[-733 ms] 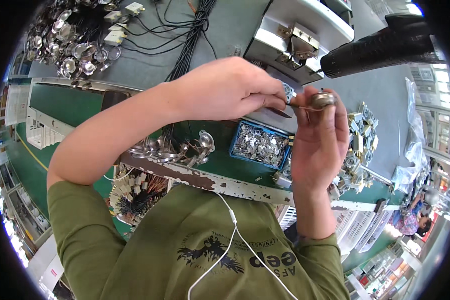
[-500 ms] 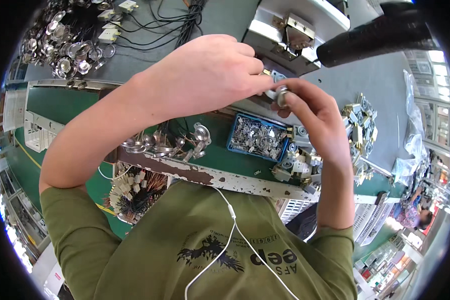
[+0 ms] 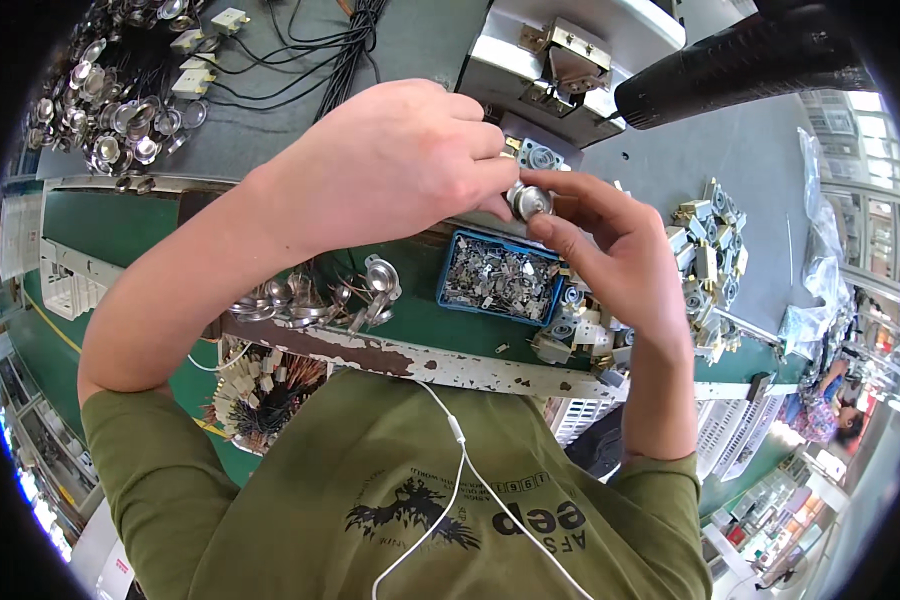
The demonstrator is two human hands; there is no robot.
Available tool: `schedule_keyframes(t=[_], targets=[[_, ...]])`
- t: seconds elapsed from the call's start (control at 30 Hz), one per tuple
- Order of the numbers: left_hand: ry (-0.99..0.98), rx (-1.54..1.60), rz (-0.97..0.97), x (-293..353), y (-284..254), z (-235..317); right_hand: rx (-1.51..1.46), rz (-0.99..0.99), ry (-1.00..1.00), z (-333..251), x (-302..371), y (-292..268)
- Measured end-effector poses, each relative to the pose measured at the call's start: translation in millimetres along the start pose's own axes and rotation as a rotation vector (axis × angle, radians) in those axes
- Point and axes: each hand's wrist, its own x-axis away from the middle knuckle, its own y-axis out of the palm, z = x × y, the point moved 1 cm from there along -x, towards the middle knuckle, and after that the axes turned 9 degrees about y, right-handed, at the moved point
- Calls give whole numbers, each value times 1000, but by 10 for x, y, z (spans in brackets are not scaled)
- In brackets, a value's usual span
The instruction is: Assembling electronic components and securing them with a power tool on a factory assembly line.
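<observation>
A small, shiny round metal part point(image 3: 532, 203) sits between my two hands over the bench's front edge. The thumb and fingers of my right hand point(image 3: 615, 235) grip it from the right. From the left, the closed fingers of my left hand point(image 3: 420, 155) pinch at its edge, and their tips are partly hidden. Just beyond the fingers lies a pale switch-like component point(image 3: 540, 155) with a spiral face and a brass tab. Below my hands, a blue tray point(image 3: 444, 280) holds many small metal pieces.
A metal fixture point(image 3: 578, 62) and a thick black cylindrical tool point(image 3: 735, 70) stand beyond my hands. Similar components point(image 3: 710, 240) are heaped at right. Round metal parts point(image 3: 120, 120) and black cables point(image 3: 350, 50) lie at far left; more parts point(image 3: 375, 285) rest nearer me.
Both hands have shifted slightly apart and the round metal part has turned, showing more of its face. The component behind shows more fully. The whole view has shifted a little.
</observation>
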Motion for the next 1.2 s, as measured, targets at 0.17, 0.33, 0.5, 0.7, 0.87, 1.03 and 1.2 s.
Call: schedule_keyframes(t=[0.17, 0.33, 0.5, 0.7, 0.87, 1.03, 1.2], targets=[[-60, 142, -140, 68, -4, 84, 98, 42, -162, 65, 38, 6], [30, 236, -382, 84, -80, 139, 487, 487, -298, 299, -34, 61], [-21, 343, -316, 105, -46, 155, 572, 515, -353, 368, -91, 80], [-91, 364, -199, -29, -135, 20, 531, 529, -396, 342, -49, -40], [-328, 340, -149, -349, 90, -197, 37, 641, -569, 137, 117, -271], [-375, 325, -254, -273, 337, -262, -87, 853, -942, -302, 183, -691], [-330, 321, -240, -229, 387, -321, -186, 847, -959, -373, -241, -775]])
